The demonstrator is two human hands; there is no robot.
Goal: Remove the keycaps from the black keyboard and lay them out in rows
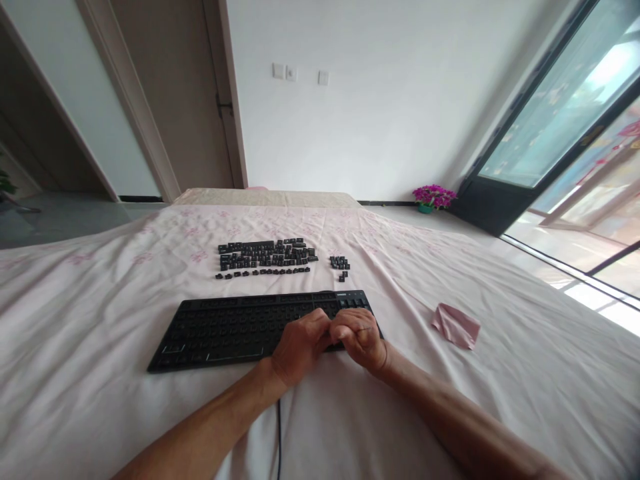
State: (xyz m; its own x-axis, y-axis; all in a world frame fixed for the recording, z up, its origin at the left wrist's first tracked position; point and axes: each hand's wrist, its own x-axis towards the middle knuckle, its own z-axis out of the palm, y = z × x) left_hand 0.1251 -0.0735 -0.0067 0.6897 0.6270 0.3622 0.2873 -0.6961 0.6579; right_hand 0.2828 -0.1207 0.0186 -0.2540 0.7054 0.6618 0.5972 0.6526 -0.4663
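A black keyboard (220, 330) lies on the pink-white cloth, most of its keycaps off and the bare key sockets showing. Over its right part, my left hand (303, 341) is closed, fingers curled down toward the keys. Close against it, my right hand (361, 337) is closed too, its fingertips meeting the left hand's. Whatever the fingers hold is hidden beneath them. Beyond the keyboard, loose black keycaps (265, 255) are laid out in rows, with a smaller cluster of keycaps (340, 263) to their right.
A folded pink cloth (456, 326) lies to the right on the bedspread (400, 413). The keyboard's cable (279, 440) runs toward me under my left forearm. Farther off stand a pot of purple flowers (434, 197), a door (170, 93) and a glass door (560, 113).
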